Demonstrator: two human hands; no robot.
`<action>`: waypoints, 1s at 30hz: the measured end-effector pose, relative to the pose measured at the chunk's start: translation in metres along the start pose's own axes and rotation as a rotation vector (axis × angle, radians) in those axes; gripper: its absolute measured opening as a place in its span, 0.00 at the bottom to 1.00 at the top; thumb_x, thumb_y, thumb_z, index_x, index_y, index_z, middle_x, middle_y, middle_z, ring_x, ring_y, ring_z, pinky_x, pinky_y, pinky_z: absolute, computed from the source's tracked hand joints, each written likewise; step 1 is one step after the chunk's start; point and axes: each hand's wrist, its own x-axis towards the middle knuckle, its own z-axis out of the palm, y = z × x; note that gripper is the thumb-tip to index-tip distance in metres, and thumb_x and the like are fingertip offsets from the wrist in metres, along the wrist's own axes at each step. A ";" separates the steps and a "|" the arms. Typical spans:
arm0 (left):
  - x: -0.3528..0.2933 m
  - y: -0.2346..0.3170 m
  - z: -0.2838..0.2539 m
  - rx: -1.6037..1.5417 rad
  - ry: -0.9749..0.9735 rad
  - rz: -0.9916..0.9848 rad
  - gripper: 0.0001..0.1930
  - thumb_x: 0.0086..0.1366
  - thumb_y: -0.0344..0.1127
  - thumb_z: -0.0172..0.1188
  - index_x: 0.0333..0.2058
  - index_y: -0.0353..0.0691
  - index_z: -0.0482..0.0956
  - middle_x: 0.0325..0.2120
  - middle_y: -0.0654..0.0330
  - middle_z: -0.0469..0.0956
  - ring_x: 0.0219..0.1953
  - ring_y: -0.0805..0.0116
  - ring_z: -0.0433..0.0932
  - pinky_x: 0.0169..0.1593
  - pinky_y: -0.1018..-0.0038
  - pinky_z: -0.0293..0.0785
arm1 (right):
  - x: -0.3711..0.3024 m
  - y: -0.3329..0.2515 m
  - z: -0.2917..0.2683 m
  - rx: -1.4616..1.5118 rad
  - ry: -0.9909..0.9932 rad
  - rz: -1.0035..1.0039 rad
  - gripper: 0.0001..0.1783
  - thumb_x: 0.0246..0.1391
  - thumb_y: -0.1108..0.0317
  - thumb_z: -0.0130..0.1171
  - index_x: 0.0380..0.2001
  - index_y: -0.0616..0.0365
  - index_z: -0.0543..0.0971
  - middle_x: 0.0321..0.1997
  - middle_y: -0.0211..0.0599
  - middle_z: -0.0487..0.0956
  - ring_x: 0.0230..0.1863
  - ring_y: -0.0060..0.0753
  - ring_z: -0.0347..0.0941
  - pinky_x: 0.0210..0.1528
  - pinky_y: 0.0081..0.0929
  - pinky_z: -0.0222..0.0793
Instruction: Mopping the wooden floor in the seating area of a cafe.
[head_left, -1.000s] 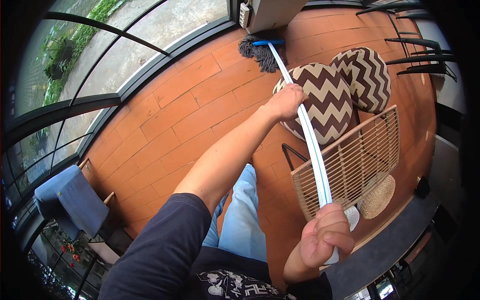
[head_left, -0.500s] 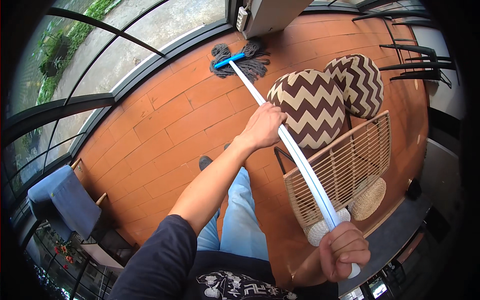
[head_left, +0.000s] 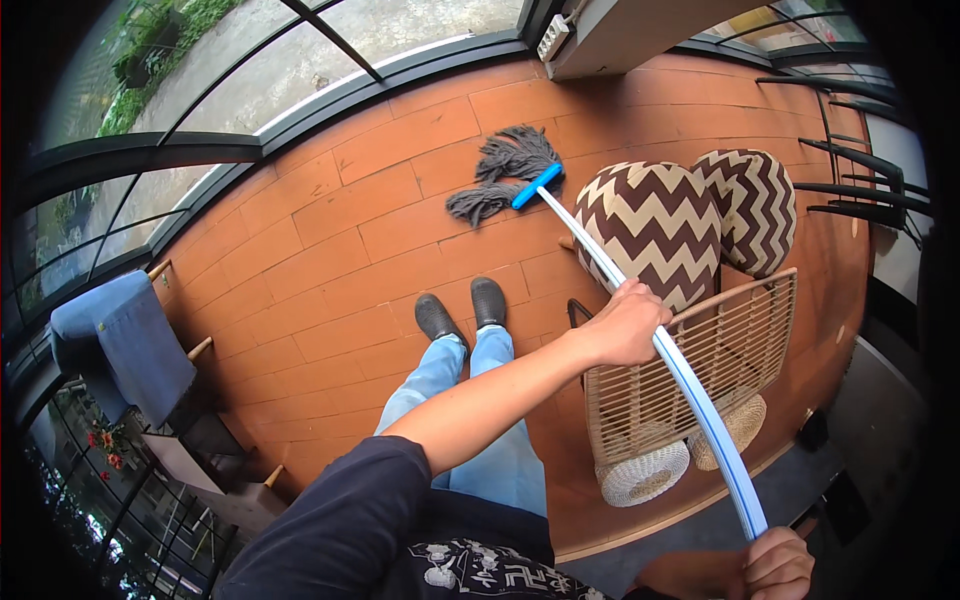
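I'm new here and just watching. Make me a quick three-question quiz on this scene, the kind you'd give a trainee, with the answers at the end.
1. Multiple choice: which hand grips the mop handle nearer the blue bar? A) left B) right C) both equally near
2. True or false: the grey strands lie on the orange tiled floor.
3. Count: how many zigzag-patterned cushions are in view?

Key
1. A: the left hand is nearer; the right hand holds the handle farther back.
2. True.
3. Two: a front cushion and a cushion partly behind it.
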 end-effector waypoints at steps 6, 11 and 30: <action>-0.034 0.022 -0.013 -0.015 0.027 -0.050 0.09 0.55 0.35 0.62 0.22 0.36 0.76 0.22 0.52 0.73 0.34 0.52 0.72 0.48 0.63 0.67 | 0.032 -0.017 0.017 0.074 -0.217 0.120 0.04 0.41 0.76 0.53 0.24 0.64 0.72 0.10 0.28 0.59 0.11 0.24 0.55 0.17 0.28 0.56; -0.120 0.005 -0.061 0.060 0.252 -0.216 0.16 0.61 0.43 0.63 0.22 0.38 0.72 0.22 0.55 0.70 0.34 0.53 0.71 0.56 0.54 0.64 | 0.061 0.030 0.047 0.511 -0.491 0.069 0.04 0.38 0.77 0.58 0.21 0.63 0.73 0.09 0.25 0.60 0.11 0.22 0.56 0.20 0.27 0.58; -0.153 -0.029 -0.084 -0.033 0.580 -0.369 0.14 0.54 0.39 0.66 0.19 0.42 0.70 0.23 0.59 0.71 0.43 0.55 0.72 0.62 0.39 0.52 | 0.103 0.028 0.110 0.403 -0.665 0.093 0.05 0.39 0.78 0.57 0.17 0.62 0.72 0.11 0.31 0.61 0.14 0.30 0.55 0.22 0.30 0.60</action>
